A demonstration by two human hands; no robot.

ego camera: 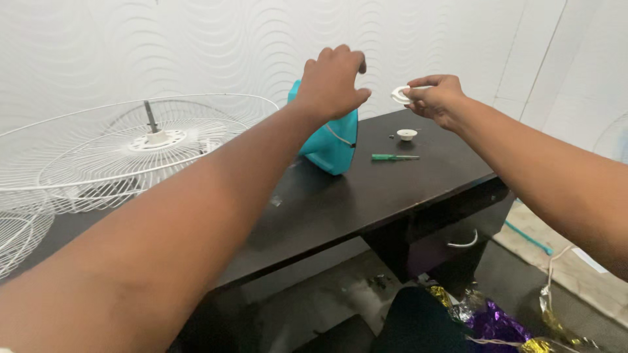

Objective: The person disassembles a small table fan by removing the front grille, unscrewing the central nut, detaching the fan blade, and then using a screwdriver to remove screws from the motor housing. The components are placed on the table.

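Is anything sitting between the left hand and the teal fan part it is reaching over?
Nothing visible does. The left hand hovers just above the teal fan part, with no object between them. The green screwdriver and small white cap lie off to the side on the dark table.

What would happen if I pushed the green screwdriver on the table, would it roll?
The green screwdriver looks thin and round, so it would probably roll. It lies flat on the dark table, so it can't tip. It seems small and likely light and stiff.

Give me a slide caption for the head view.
Left hand over teal fan body; right hand holds white round cap above dark table.
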